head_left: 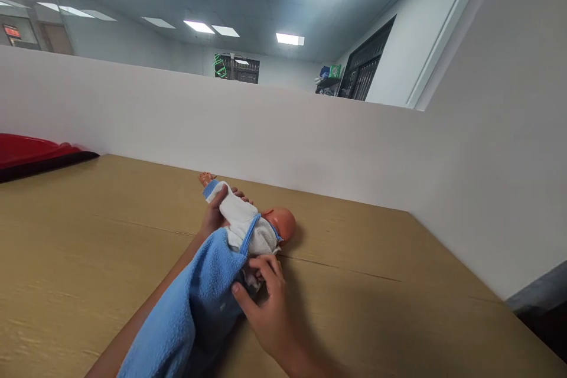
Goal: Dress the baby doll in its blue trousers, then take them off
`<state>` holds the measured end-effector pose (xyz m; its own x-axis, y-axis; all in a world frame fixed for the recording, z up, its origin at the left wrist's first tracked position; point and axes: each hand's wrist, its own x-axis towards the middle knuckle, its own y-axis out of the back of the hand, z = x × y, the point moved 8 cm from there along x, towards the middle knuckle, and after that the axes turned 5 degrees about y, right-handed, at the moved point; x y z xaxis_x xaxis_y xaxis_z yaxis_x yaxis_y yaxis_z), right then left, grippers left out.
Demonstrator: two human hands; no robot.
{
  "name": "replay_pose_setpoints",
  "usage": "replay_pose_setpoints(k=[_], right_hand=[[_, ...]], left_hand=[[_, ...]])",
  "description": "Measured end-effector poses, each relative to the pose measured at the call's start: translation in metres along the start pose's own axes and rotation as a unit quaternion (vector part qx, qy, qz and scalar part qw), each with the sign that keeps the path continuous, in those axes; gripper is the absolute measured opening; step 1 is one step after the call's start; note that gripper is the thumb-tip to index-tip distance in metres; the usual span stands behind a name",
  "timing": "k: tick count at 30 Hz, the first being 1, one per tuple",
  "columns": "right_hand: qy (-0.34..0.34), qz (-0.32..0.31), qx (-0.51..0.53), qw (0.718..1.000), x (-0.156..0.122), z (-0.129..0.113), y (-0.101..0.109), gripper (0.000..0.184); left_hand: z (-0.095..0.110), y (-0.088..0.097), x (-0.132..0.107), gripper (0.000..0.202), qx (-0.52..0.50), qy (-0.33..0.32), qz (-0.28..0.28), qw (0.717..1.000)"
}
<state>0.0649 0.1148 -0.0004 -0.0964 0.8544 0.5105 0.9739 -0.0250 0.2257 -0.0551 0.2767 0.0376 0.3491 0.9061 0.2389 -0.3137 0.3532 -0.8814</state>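
Observation:
A baby doll lies on the table, its bald head (284,223) to the right and seemingly facing away. It wears a white top (239,209) with blue trim, and one small doll hand (206,178) pokes out of a blue cuff. A blue fleece garment (212,266) covers the lower body, with a blue strap over the shoulder. My left hand (216,211) is wrapped round the doll's sleeved arm from behind, partly hidden by it. My right hand (272,310) has curled fingers at the garment's side edge, thumb on the blue cloth; a bit of the doll shows between them.
The tan table (354,301) has seams across its top. A red object with a black edge (39,156) sits at the far left. A white wall (274,136) rises behind the table, with a mirror or window (155,41) above it.

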Motion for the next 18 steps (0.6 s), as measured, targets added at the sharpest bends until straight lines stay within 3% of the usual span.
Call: replay_pose_setpoints(k=[5,10,13,16,18], right_hand=[[-0.048,-0.012,0.097,0.994,0.005,0.007,-0.004,0.041],[-0.14,-0.069,0.32,0.935,0.011,0.009,-0.017,0.063],[-0.109,-0.061,0.266,0.956,0.018,0.001,-0.002,0.054],[-0.075,-0.048,0.106,0.99,0.022,-0.008,0.019,0.037],[-0.076,-0.038,0.03,0.996,0.022,-0.01,0.031,0.035]], left_hand=[[-0.006,-0.004,-0.002,0.029,-0.006,0.009,-0.006,1.0],[-0.014,-0.003,-0.003,0.03,-0.008,0.023,-0.001,1.0],[-0.013,-0.004,-0.004,0.031,-0.013,0.028,-0.001,1.0],[-0.01,-0.003,-0.005,0.034,-0.012,0.036,0.003,0.999],[-0.009,-0.002,-0.006,0.033,-0.008,0.044,0.007,0.999]])
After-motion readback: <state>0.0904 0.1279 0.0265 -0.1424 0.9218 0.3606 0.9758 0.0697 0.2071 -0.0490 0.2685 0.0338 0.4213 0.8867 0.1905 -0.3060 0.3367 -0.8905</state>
